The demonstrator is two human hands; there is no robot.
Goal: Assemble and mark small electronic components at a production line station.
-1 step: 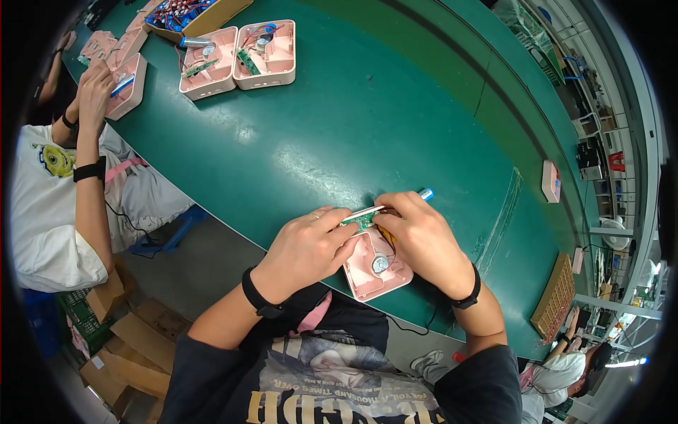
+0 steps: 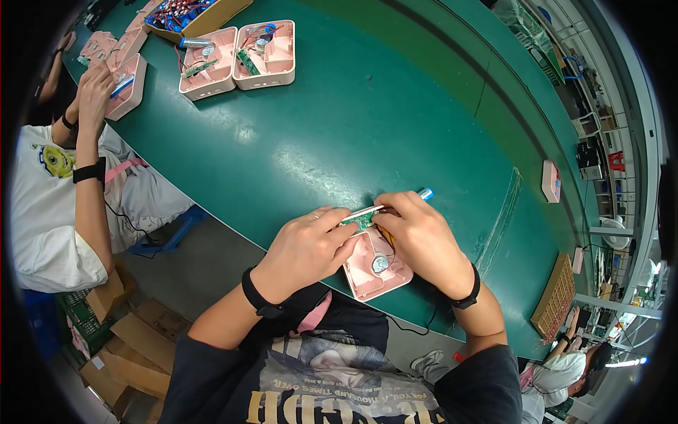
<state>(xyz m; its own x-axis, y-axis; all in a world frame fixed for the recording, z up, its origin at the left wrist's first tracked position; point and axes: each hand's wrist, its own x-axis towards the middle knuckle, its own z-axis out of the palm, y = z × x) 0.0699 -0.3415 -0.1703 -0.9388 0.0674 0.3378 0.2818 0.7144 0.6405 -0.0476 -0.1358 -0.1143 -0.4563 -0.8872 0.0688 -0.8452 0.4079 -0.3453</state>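
Note:
A pink plastic case half (image 2: 361,272) lies open side up at the near table edge, with a round silver speaker-like part (image 2: 381,264) inside. Across its far wall sits a green circuit board (image 2: 364,220). My left hand (image 2: 308,249) pinches the board's left end against that wall, thumb toward the inside. With fingers curled over the far wall, my right hand (image 2: 421,233) grips the board's right end; its fingertips are partly hidden. A blue cylindrical battery (image 2: 425,193) pokes out beyond the right fingers, and a yellow part with thin wires (image 2: 385,236) shows beneath them.
Two pink case halves (image 2: 265,56) with boards and batteries stand at the far left, beside a cardboard box (image 2: 201,22) of blue batteries. A co-worker's hands (image 2: 94,88) handle another case at left. A tan grid tray (image 2: 551,298) lies right.

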